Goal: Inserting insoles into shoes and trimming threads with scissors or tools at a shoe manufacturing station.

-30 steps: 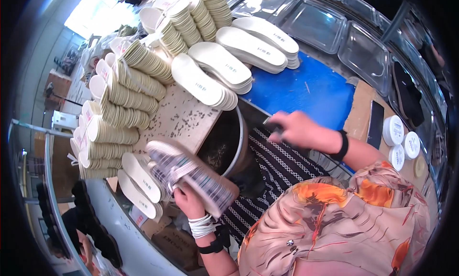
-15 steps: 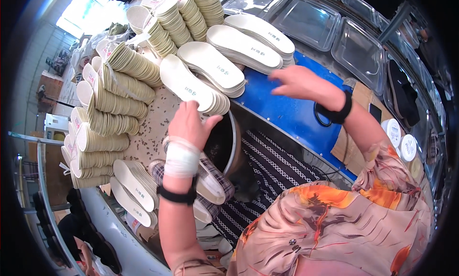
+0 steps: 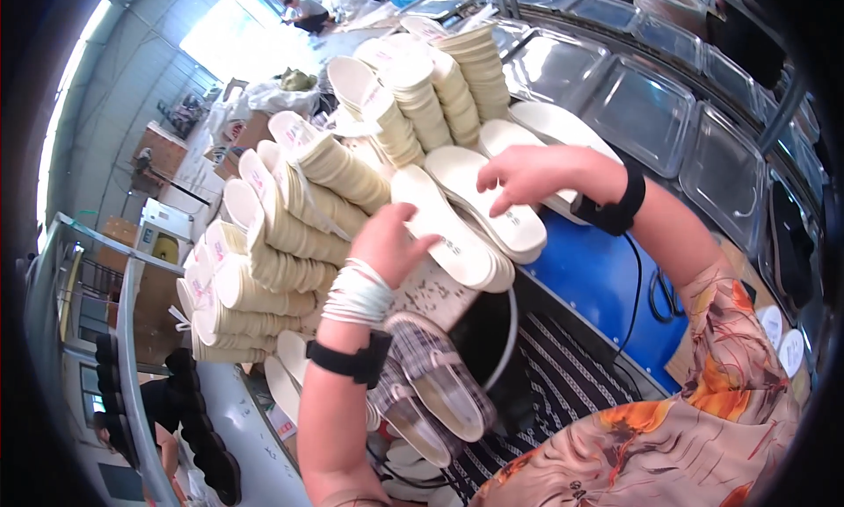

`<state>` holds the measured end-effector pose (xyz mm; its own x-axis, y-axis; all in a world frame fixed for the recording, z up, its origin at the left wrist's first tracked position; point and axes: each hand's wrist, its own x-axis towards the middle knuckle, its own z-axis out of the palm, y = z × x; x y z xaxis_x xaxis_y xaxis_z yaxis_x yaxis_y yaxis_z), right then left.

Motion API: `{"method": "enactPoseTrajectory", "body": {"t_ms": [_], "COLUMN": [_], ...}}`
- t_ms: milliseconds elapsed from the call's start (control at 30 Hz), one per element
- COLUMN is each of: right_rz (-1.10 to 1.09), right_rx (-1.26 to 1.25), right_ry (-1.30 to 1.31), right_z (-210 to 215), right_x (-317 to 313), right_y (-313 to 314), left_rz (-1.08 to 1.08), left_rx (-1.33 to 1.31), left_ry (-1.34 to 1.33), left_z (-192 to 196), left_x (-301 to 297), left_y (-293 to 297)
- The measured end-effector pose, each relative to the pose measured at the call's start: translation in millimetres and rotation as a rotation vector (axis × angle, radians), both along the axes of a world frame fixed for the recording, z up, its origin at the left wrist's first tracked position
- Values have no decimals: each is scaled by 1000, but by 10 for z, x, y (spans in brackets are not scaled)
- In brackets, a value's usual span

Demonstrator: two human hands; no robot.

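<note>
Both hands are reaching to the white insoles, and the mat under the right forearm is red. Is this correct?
Not quite. The head view shows the mat is blue, not red. The rest holds: the left hand and the right hand both reach to the white insoles.

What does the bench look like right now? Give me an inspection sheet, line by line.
Surface: blue mat beside a speckled board.
Job's things: flat white insoles fanned on the bench; two patterned sandals lie below the left wrist.
Clutter: leaning stacks of cream insoles; clear trays behind; round white lids at right.
Hands: left hand rests on an insole's end, fingers curled; right hand lies flat on another insole, fingers spread.
Cables: black cord hangs from the right wristband across the mat.
Surroundings: workshop floor, cardboard boxes, bright doorway, a person far off.
</note>
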<state>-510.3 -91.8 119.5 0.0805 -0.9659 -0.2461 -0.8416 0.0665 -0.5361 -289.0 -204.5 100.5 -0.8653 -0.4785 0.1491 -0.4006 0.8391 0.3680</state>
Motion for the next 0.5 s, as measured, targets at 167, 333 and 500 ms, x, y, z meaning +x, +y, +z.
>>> {"method": "enactPoseTrajectory", "body": {"t_ms": [167, 333, 500], "right_rz": [-92, -190, 125], "right_rx": [-352, -563, -758], "right_ry": [164, 418, 283], "right_z": [447, 338, 122], "right_x": [-300, -707, -538], "right_y": [-939, -1486, -1794], "left_rz": [309, 147, 30], "left_rx": [22, -80, -376], "left_ry": [321, 365, 95], "left_z": [676, 693, 368], "left_x": [177, -397, -689], "left_y": [-611, -886, -1327]}}
